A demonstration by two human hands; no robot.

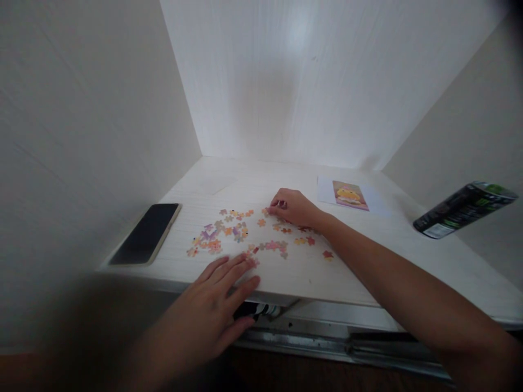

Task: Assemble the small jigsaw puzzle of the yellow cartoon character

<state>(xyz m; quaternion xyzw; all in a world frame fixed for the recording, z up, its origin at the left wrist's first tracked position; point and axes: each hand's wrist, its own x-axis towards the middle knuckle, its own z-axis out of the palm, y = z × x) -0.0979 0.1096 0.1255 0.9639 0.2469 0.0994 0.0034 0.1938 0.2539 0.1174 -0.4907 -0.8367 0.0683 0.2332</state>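
Note:
Small jigsaw puzzle pieces [229, 231] in orange, pink, purple and pale green lie loosely spread over the white desk. My right hand [296, 207] reaches across to the far side of them, fingers curled and thumb and fingertips pinched at a pale yellow puzzle piece [265, 212]. Part of the pieces behind this hand and wrist are hidden. Near the front edge, my left hand [224, 288] lies with fingers stretched out, its fingertips touching pink puzzle pieces [254, 262]. A curved row of pink and greenish pieces [274, 246] sits just right of those fingertips.
A dark phone [143, 234] lies at the desk's left side. On the right are a printed picture [350, 195] of a yellow figure on white paper and a black-green can [461, 209]. White panels enclose the desk [253, 174]; below its front edge is an open drawer space.

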